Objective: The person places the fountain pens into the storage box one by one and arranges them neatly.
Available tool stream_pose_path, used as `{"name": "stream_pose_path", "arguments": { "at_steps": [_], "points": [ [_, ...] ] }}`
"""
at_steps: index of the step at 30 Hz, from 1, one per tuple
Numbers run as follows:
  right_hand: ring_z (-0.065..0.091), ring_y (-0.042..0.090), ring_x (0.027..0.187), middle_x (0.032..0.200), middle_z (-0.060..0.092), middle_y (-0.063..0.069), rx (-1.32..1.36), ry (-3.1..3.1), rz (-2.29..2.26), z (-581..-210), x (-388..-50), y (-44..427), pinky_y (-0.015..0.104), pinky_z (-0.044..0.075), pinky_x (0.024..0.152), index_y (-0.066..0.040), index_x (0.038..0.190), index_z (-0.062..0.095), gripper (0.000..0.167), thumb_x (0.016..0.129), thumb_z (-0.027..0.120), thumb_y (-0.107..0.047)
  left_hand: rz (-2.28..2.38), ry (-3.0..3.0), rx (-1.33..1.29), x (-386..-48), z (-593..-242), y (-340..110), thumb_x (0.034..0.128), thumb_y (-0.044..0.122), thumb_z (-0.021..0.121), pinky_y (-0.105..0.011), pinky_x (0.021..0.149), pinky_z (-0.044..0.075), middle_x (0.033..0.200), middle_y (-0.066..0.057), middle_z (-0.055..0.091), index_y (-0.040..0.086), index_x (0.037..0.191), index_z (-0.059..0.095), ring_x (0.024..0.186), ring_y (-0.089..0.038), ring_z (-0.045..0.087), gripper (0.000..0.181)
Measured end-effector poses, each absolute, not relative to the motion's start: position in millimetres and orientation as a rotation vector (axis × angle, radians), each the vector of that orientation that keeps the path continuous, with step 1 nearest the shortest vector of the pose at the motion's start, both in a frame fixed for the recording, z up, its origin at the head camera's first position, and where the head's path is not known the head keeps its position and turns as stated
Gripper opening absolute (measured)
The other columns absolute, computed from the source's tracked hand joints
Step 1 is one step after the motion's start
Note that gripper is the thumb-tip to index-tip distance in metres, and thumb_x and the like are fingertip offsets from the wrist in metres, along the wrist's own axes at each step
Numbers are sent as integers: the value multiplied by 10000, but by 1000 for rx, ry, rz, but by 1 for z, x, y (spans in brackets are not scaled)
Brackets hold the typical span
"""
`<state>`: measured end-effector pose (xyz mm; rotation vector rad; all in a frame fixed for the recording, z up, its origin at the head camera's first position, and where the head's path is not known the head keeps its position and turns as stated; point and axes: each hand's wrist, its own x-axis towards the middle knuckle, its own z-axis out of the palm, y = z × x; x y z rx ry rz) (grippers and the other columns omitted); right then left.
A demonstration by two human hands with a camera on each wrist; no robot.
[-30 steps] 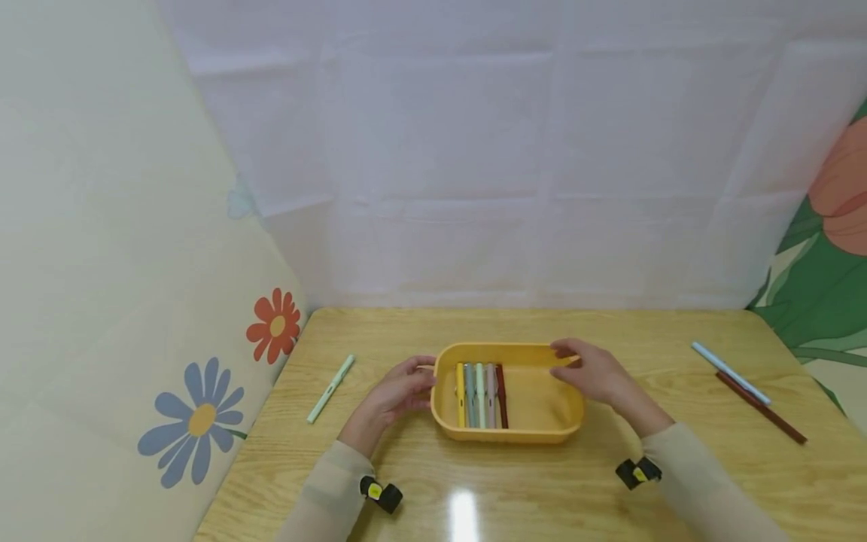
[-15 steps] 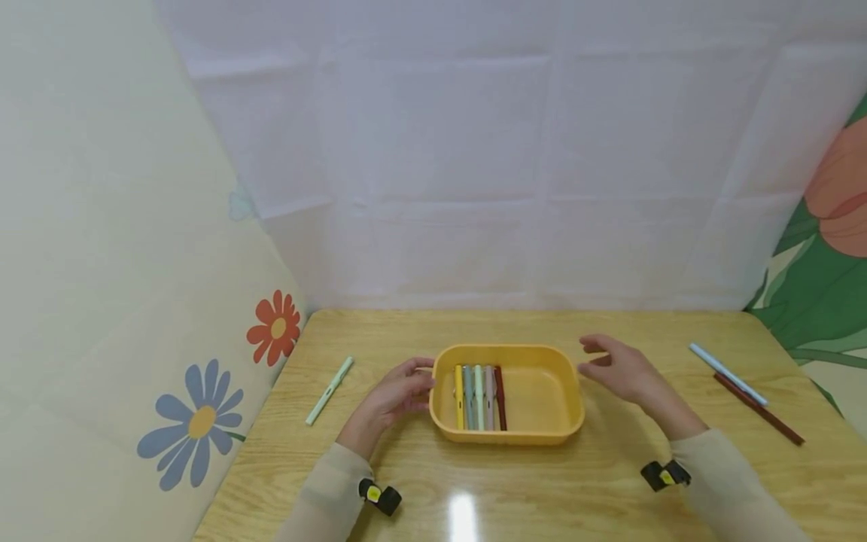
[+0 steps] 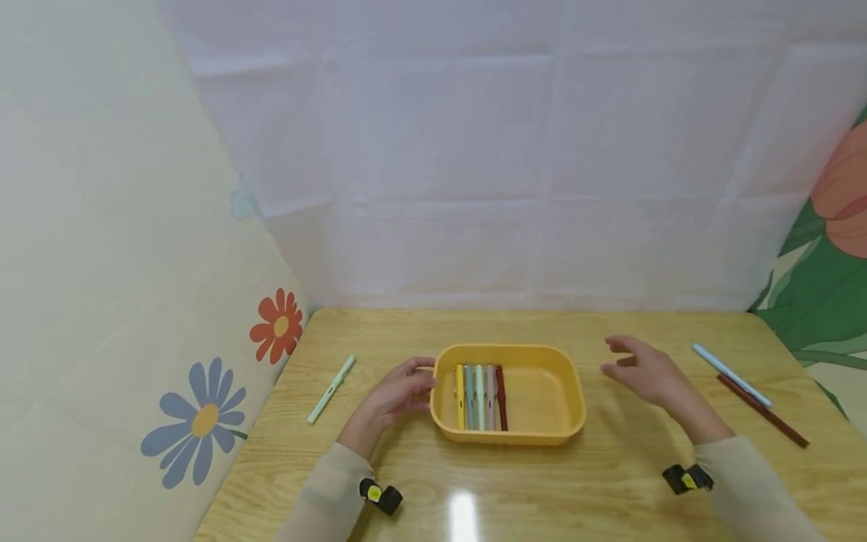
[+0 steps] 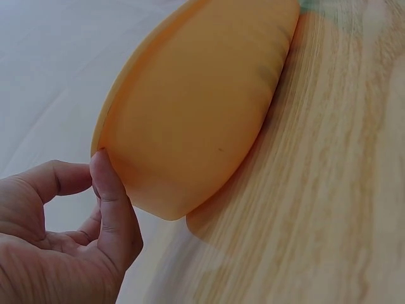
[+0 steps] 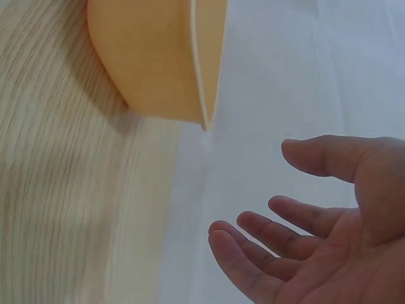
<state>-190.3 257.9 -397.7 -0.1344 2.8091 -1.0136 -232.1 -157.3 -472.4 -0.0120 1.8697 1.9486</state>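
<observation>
A yellow box (image 3: 545, 436) stands on the table; inside its left half lie pens side by side: yellow (image 3: 460, 399), grey-blue (image 3: 470, 399), pale green (image 3: 480, 399), mauve (image 3: 491, 399) and dark red (image 3: 501, 399). At the box's left end, my left hand (image 3: 396, 395) touches the outer wall with relaxed, slightly bent fingers; in the left wrist view the fingers (image 4: 109, 183) meet the box (image 4: 190, 107) near its rim. To the right of the box, my right hand (image 3: 650, 376) hovers with nothing in it, fingers loosely spread, apart from the box (image 5: 149, 57) in the right wrist view.
A pale green pen (image 3: 331, 389) lies on the table (image 3: 515, 489) at the left. Over at the right, a light blue pen (image 3: 731, 374) and a dark red pen (image 3: 765, 410) lie slanted, close together. A white cloth (image 3: 440, 150) hangs behind the table.
My right hand has left the box's right end and moved to the right, towards the two pens there. The left hand stays at the box, which has hardly moved.
</observation>
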Motion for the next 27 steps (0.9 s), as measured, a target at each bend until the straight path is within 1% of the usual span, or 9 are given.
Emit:
{"name": "stream_pose_path", "arguments": {
  "at_steps": [7,13,18,23,27],
  "points": [
    [466,539,1291,1504,379,344,-47,2817,-983,-403,-188,275,615,503,950,73,1504,346,679,1009,602,-316,1939,1871,-15,-232,-471,-157,946,52,594,-265,649,577,1080,-92,651,-9,1416,439,845,-143,656,498],
    [458,567,1278,1488,367,374,-46,2841,-963,-407,-186,291,627,496,943,111,1490,334,679,1010,600,-288,1950,1860,-14,-230,-469,-156,943,42,589,-257,628,573,1049,-77,643,-13,1408,437,820,-133,649,493],
    [456,585,1266,1473,363,397,-88,2851,-959,-409,-183,306,626,506,915,133,1482,324,691,1016,595,-300,1954,1856,-16,-230,-468,-156,949,35,578,-257,627,577,1042,-70,640,-11,1410,437,821,-129,651,484],
    [403,618,1279,1481,308,423,-106,2812,-957,-409,-181,320,640,494,915,160,1490,275,716,1032,572,-305,1954,1859,-23,-230,-468,-156,952,31,569,-259,635,576,1047,-72,641,-8,1408,439,829,-129,647,475],
    [396,632,1270,1474,298,435,-87,2823,-936,-411,-179,329,647,488,917,172,1480,275,709,1029,574,-286,1949,1859,-2,-230,-470,-158,959,41,565,-255,644,574,1044,-67,642,-21,1422,418,835,-118,642,490]
  ]
}}
